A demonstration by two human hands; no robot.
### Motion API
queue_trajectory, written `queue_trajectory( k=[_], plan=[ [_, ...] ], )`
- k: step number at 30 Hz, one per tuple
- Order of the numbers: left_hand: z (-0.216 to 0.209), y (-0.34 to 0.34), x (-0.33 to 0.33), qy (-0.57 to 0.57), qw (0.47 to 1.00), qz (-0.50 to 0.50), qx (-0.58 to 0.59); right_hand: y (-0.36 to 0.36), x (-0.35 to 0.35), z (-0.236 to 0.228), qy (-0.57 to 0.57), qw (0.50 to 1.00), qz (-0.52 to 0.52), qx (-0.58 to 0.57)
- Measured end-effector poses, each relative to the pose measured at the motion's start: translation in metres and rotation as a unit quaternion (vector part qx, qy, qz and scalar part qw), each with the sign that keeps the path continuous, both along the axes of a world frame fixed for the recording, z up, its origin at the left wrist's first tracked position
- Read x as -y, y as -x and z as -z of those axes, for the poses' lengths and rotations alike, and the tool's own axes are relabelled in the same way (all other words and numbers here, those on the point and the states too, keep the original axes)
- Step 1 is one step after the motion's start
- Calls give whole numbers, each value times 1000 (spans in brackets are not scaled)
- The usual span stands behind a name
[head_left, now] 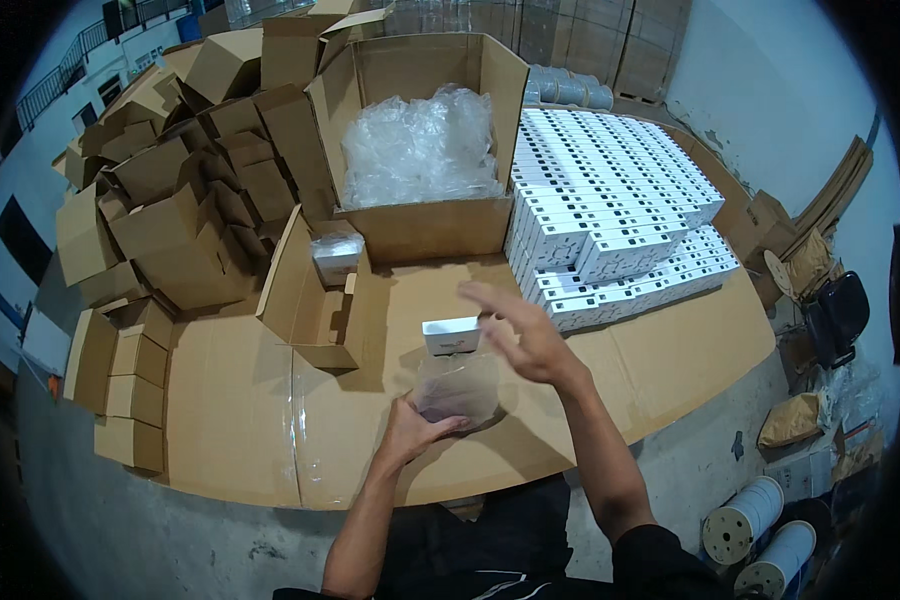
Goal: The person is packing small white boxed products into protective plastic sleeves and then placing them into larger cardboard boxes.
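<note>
My left hand is closed round the near edge of a clear plastic bag, thumb on top. At the bag's far end a small white box sticks out; how much of it lies inside the plastic I cannot tell. My right hand hovers to the right of the white box with its fingers apart and nothing in them. Just left of the box stands an open cardboard carton, holding a plastic-wrapped white box at its far end.
A large carton full of crumpled clear bags stands at the back. Stacked white boxes rise at the right. Piled brown cartons crowd the left. Cable spools lie on the floor, lower right.
</note>
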State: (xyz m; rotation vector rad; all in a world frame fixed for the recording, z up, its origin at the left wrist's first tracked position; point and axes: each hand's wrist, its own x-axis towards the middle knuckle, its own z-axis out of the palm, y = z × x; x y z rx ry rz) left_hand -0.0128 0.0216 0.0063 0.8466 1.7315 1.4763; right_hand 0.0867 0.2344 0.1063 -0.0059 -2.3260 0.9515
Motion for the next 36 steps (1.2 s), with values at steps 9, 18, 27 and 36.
queue_trajectory(
  k=[9,18,27,36],
  plan=[
    [8,8,0,-19,1000,-21,-9,6,2,62,158,984,64,52],
    [5,10,-2,-35,999,-25,23,9,-2,92,215,971,103,8],
    [2,9,-1,-51,997,-43,24,12,-1,84,479,865,36,-142],
    [5,12,-1,-37,998,-59,-5,4,-7,80,476,876,-15,-76]
  ],
)
